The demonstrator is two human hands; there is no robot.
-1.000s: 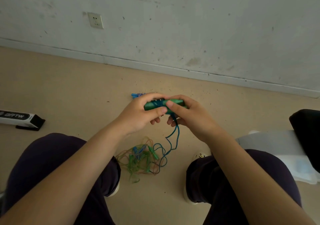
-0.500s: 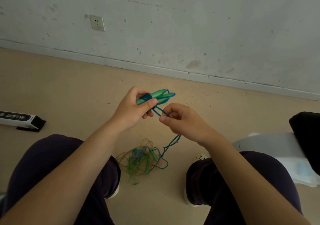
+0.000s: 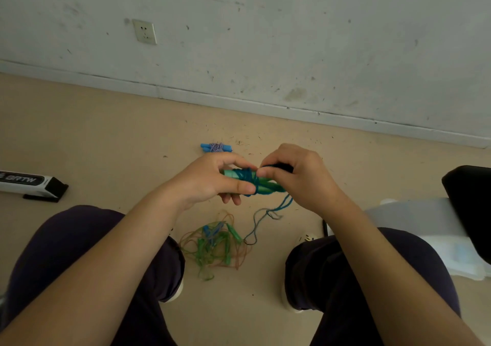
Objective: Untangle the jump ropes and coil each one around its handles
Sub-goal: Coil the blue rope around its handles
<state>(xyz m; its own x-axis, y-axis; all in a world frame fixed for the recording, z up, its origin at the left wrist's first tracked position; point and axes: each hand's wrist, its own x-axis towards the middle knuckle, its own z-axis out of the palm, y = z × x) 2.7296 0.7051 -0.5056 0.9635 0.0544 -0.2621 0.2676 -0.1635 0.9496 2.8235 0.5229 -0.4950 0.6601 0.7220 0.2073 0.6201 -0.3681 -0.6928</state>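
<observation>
Head view. Compared with half a second ago: right hand (image 3: 300, 178) back up against the green handles (image 3: 261, 186), no longer drawing the blue rope (image 3: 268, 212) out to the side; handles now lying level again between both hands, above the floor (image 3: 106, 146). Left hand (image 3: 210, 180) gripping the left end of the handles, thumb pressing along the front, fingers (image 3: 231, 199) curling underneath. Right hand pinching the rope at the top of the wound band, thumb and forefinger closed on it, other fingers curled over the handles' right end. Meaning, probably: another turn being laid on, coil growing. Loose tail hanging from the right hand down to the floor, ending just beside the tangled pile (image 3: 215, 244) of green and orange ropes between the legs. Seemingly only a short length remaining to wind. Already coiled blue-handled rope (image 3: 216, 147) lying on the floor beyond the hands. Pile waiting untouched, so task perhaps at the middle.
</observation>
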